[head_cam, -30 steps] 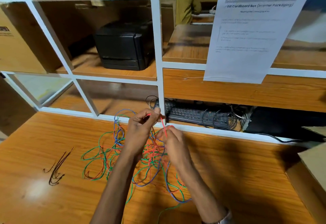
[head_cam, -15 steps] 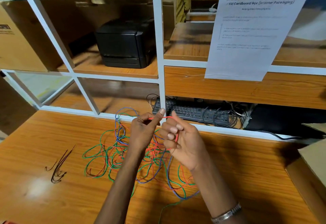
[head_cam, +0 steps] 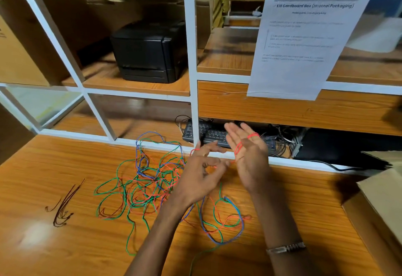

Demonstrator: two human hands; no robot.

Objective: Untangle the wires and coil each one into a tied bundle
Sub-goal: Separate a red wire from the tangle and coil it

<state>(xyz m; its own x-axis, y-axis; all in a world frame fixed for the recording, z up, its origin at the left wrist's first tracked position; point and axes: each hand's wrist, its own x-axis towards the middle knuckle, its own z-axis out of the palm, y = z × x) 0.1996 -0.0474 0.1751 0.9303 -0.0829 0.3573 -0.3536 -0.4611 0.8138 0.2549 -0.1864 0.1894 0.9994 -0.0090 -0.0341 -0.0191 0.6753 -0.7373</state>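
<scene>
head view: the tangle of thin red, green and blue wires (head_cam: 152, 180) lies mid-frame on the orange wooden worktop (head_cam: 65, 243). the right hand (head_cam: 250, 156) is spread flat, a thin red wire (head_cam: 239, 145) looped over its fingers; the left hand (head_cam: 202, 171) curls in a narrow grip, apparently pinching that wire. the wires look light, limp and snag-prone; best taken near a free end. motion blur and the forearms hide crossings, and no ends can be traced

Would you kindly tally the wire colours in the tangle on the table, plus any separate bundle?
Red wire: 1 colour
Green wire: 1 colour
Blue wire: 1 colour
Dark brown bundle, lying apart on the left: 1
Total: 4 kinds; strands per colour cannot be counted.
</scene>
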